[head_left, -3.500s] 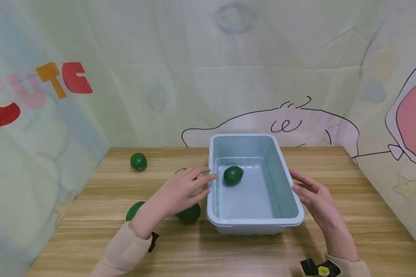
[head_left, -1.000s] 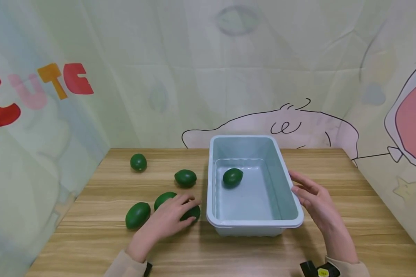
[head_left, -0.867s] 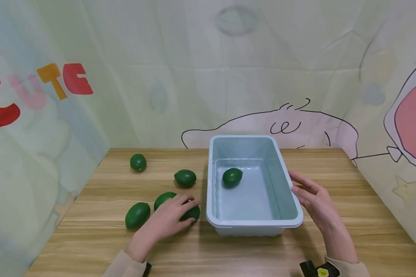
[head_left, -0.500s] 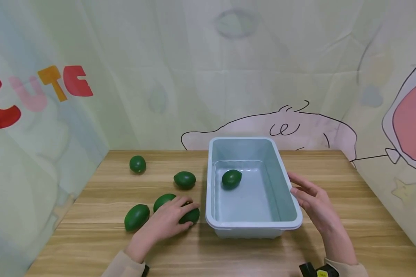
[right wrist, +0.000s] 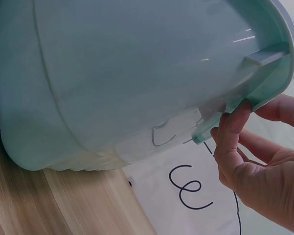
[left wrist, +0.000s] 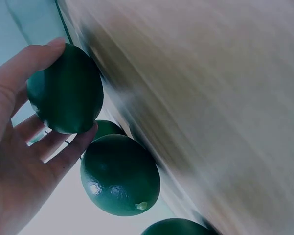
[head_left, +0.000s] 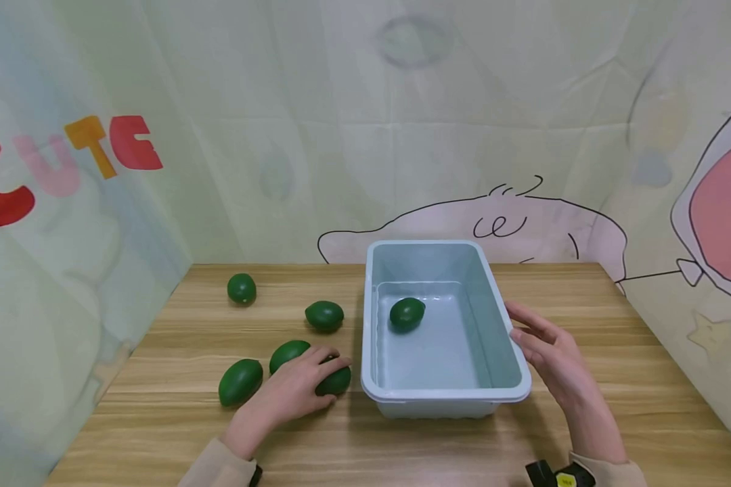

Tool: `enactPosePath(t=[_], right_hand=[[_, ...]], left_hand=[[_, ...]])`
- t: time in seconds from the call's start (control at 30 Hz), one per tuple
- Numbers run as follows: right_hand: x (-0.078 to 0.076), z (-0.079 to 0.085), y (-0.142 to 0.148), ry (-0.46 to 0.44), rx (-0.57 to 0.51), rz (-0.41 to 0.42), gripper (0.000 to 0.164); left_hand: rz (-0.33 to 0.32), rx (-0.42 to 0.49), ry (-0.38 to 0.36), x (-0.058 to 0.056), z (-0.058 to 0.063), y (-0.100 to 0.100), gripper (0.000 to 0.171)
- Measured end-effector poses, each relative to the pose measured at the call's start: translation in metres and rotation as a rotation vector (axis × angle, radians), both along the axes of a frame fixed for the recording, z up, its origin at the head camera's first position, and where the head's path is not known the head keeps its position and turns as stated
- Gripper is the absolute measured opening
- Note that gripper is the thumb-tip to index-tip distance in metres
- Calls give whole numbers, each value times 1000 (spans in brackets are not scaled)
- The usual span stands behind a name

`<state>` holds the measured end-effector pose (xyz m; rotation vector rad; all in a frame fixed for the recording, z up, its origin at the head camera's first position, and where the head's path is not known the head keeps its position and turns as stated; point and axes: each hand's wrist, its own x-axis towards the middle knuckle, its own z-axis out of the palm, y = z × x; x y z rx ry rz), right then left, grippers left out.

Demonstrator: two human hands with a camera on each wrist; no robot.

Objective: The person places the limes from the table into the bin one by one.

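Note:
My left hand (head_left: 295, 387) grips a dark green lime (head_left: 335, 381) on the table, just left of the light blue plastic bin (head_left: 447, 394). In the left wrist view the thumb and fingers curl round that lime (left wrist: 68, 93), which looks to be still at table level. Behind the hand, partly covered, lies another lime (head_left: 288, 353). My right hand (head_left: 557, 358) holds the bin's right rim; in the right wrist view its fingertips (right wrist: 237, 117) are hooked under the rim. One lime (head_left: 407, 314) rests inside the bin, toward its left wall.
More limes lie on the wooden table (head_left: 438, 453): a lime (head_left: 241, 382) at the left, a lime (head_left: 325, 316) near the bin's left side, and a lime (head_left: 241, 289) at the far left. A printed cloth backdrop (head_left: 268, 169) stands behind the table.
My left hand has come down from over the bin's left rim to the lime beside the bin, and its fingers have closed round it. The right hand keeps its place on the rim.

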<state>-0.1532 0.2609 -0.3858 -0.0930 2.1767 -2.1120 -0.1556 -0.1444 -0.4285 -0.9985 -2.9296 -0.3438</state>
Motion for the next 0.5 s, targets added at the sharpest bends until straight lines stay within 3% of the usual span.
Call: enactPosePath(t=[0.5], right_hand=[[0, 0, 0, -6, 9, -2, 55]], left_hand=[[7, 2, -46, -1, -3, 0, 58]])
